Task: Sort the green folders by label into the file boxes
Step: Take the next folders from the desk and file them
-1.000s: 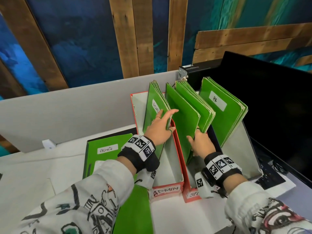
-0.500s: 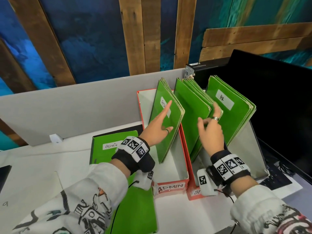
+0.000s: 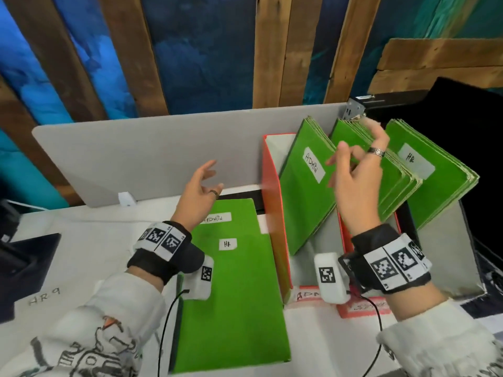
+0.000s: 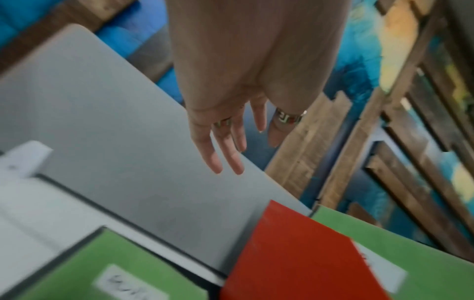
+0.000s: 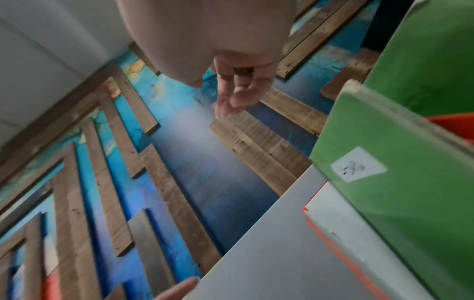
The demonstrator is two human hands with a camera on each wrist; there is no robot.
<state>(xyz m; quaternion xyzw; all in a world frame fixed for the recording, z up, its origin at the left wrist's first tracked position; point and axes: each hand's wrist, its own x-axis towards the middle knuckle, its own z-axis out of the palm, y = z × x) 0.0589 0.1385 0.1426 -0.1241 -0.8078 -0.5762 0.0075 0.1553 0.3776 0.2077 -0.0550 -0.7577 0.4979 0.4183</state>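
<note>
A flat stack of green folders lies on the desk; the top one point(image 3: 239, 300) bears an "HR" label, and one beneath it point(image 3: 231, 210) reads "ADMIN". My left hand point(image 3: 201, 186) hovers over the stack's far end with relaxed fingers, holding nothing. Upright folders lean in the file boxes: an ADMIN bundle point(image 3: 304, 186) in the red box point(image 3: 275, 213), a middle bundle point(image 3: 392, 186) and an HR bundle point(image 3: 435, 180). My right hand point(image 3: 353, 170) is raised in front of the middle bundle, fingers loosely curled, empty.
A grey divider panel point(image 3: 152, 156) runs along the back of the desk. A dark monitor point(image 3: 462, 118) stands at the right behind the boxes. A black object point(image 3: 24, 262) sits at the left edge, beside a desk marking "HR 9".
Both hands have come off the upright folders. My left hand has swung left over the flat stack; my right hand has lifted free of the middle bundle.
</note>
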